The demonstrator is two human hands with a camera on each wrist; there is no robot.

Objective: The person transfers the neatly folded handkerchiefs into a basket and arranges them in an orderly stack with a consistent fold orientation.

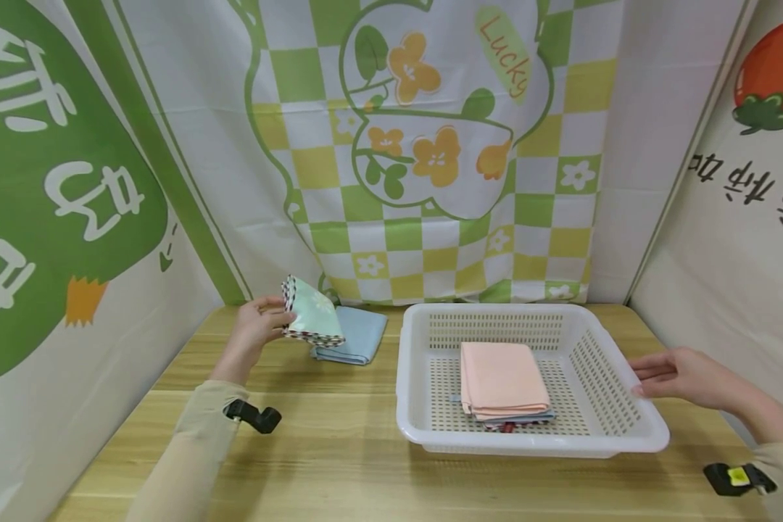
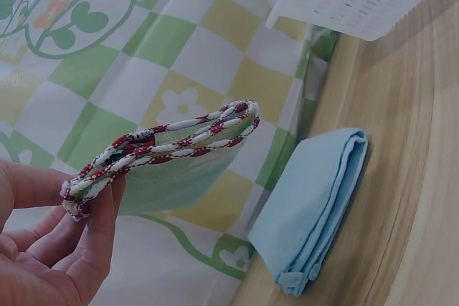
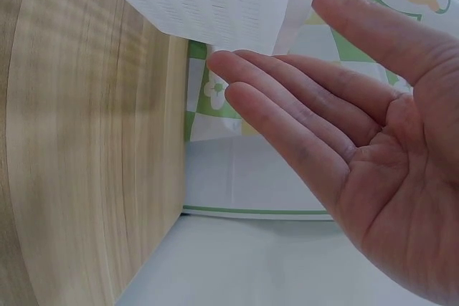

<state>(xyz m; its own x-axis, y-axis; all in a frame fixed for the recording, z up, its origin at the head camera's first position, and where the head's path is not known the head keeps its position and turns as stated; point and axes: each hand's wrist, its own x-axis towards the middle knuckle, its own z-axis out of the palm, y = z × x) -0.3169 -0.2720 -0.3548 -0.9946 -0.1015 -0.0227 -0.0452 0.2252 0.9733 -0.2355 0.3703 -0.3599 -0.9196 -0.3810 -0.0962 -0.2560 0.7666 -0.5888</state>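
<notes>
Rightward, the green cloth (image 1: 315, 313) juts from the pinching left hand (image 1: 257, 325).

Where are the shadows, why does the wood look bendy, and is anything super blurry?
Head view: a soft shadow lies on the wooden table in front of the white basket; right wrist view: faint shadow streaks cross the table, and its grain bows, probably from the lens; left wrist view: looks dimmer, but the mint-green cloth shows its braided edge fairly sharply, not super blurry.
</notes>
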